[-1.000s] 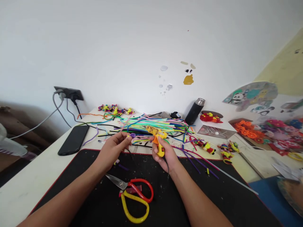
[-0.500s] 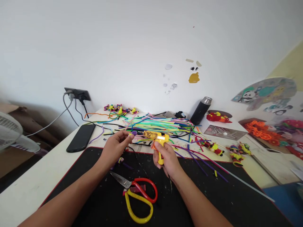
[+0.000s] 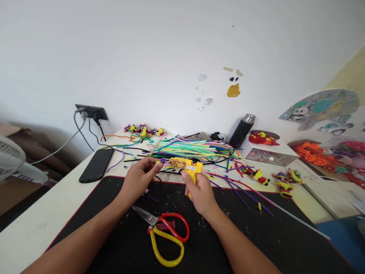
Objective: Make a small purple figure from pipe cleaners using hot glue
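At the far left, at nine o'clock in the view, part of a fan (image 3: 11,156) is seen. Next along, a phone (image 3: 96,165) is laid flat on the tabletop (image 3: 31,228), and a socket (image 3: 91,112) with cables plugged in is mounted on the wall at twelve o'clock from it. The left hand (image 3: 142,176) is held above the far edge of the black mat (image 3: 205,243), and a small purple piece (image 3: 162,161) with a bit of yellow is pinched between its thumb and forefinger. Small figures (image 3: 144,131) are lined up at twelve o'clock from that hand, against the wall. Scissors (image 3: 154,222) are laid on the mat at seven o'clock from the glue gun (image 3: 182,165), their blades aimed at ten o'clock. The yellow glue gun is gripped by its handle in the closed right hand (image 3: 199,190); its nozzle is pointed at nine o'clock, just beside the purple piece, and whether they touch cannot be told. Coloured strips (image 3: 189,148) are heaped beyond both hands. A flask (image 3: 242,132) is leaned at between one and two o'clock from the right hand, with a white box (image 3: 285,151) near it. Orange pieces (image 3: 310,154) are piled at the right.
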{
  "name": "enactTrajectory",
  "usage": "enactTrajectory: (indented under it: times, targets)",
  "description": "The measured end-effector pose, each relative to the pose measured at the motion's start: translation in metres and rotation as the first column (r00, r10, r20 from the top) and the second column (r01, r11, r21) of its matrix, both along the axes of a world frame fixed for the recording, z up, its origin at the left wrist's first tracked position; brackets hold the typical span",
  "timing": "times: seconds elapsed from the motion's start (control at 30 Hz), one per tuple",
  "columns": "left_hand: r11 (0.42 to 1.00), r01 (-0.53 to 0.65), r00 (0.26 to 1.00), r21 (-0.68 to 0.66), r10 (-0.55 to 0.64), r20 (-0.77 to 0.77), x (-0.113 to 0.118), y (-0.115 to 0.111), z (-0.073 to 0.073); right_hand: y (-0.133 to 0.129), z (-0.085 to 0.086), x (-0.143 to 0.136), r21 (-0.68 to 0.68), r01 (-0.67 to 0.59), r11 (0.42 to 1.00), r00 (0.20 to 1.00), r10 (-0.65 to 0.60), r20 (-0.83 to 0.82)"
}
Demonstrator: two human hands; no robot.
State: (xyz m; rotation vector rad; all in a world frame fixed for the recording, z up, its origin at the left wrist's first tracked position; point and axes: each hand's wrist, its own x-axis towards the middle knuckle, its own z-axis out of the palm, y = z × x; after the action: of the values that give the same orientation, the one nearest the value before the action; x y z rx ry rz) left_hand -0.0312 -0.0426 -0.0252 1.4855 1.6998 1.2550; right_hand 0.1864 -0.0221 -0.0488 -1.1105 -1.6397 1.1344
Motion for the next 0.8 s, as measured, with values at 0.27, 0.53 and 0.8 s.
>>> enactTrajectory:
  times: [0.27,0.53,0.8]
  targets:
    - [1.000,-0.007,1.000,-0.022,0.006,-0.024,-0.0004,-0.0009,-0.0017,-0.0034,0.0059,0.0006,0.083,-0.013,0.996,0.998,0.007,0.067]
    - [1.000,-0.007,1.000,-0.017,0.007,-0.028,0.0011,-0.0027,-0.0008,-0.0043,0.0072,0.0009,0.086,-0.002,0.996,0.997,-0.005,0.075]
    - [0.999,-0.035,0.998,0.006,0.035,-0.051,0.0037,-0.0052,0.0038,-0.0053,0.0105,0.0005,0.096,0.013,0.995,0.996,-0.022,0.091]
